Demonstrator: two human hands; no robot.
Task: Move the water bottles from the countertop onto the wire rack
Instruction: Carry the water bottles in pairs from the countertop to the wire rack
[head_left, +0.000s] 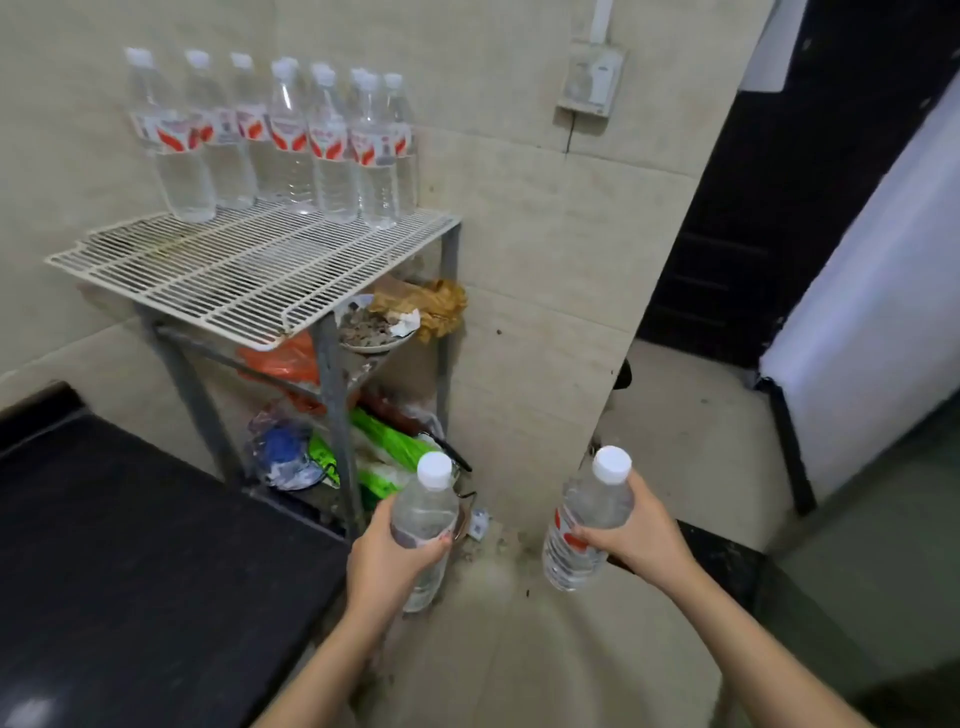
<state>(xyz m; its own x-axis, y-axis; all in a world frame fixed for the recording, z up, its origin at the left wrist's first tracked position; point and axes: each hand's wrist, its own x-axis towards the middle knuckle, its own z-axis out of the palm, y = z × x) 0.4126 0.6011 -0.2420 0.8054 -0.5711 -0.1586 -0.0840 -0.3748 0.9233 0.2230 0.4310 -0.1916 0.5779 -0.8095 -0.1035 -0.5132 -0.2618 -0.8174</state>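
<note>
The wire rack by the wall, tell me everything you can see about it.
The wire rack is a white coated wire grid shelf lying on a grey metal frame with straight legs, set against the tiled wall beside the dark countertop. Its near edge bends downward. A cluster of clear water bottles with white caps and red-and-white labels stands upright along its back edge; the front half is bare. Beneath it, lower shelves hold a dish of scraps, an orange bag and green packaging. Neither hand touches it.

Clear, glossy plastic water bottles (291, 140) with white caps stand at upper left on a white-coated wire rack (244, 275) with dull grey metal legs. The tabletop (130, 545) at lower left is dark, speckled, polished stone. Walls are matt beige tile.
</note>
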